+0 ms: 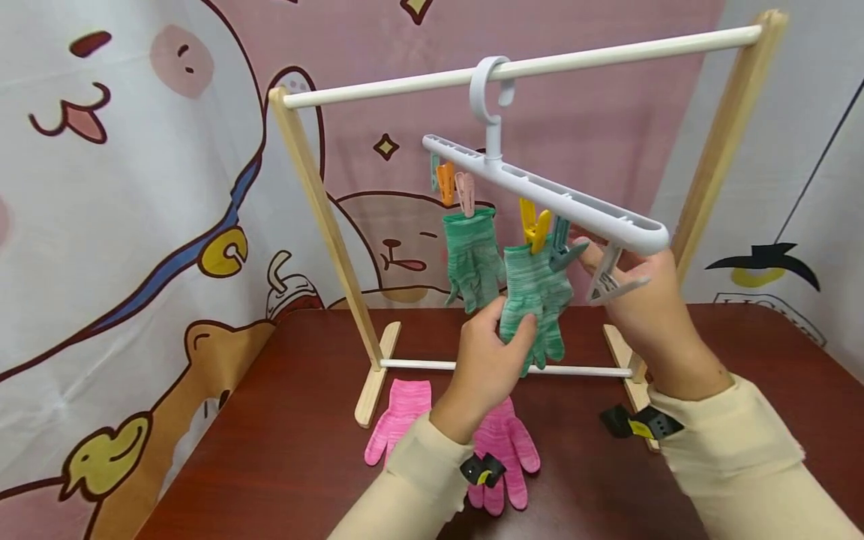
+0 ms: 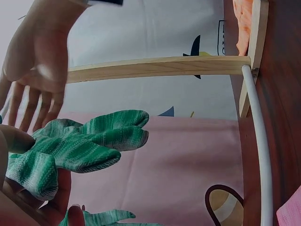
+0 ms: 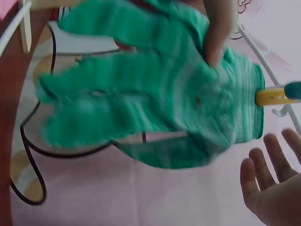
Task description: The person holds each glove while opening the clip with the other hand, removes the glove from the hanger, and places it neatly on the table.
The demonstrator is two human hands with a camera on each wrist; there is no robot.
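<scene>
A green striped knit glove [image 1: 533, 281] hangs cuff up from a yellow clip [image 1: 535, 227] on the white clip hanger [image 1: 574, 202]. My left hand [image 1: 489, 360] pinches its lower part, thumb in front and fingers behind. A teal clip [image 1: 563, 244] is at the cuff's right side, close to the fingertips of my right hand [image 1: 648, 315]. In the right wrist view, the fingers of that right hand [image 3: 275, 181] are extended beside the cuff. Farther back, another green glove [image 1: 472, 255] hangs from a pink clip [image 1: 466, 193].
The hanger hooks over the white top rod [image 1: 628, 51] of a wooden-legged rack. An orange clip [image 1: 445, 184] and a grey clip [image 1: 614, 277] dangle from the hanger. Pink gloves [image 1: 509, 450] lie on the dark red table [image 1: 270, 465], partly behind my left forearm. Orange fabric [image 2: 242, 23] shows beyond the rack.
</scene>
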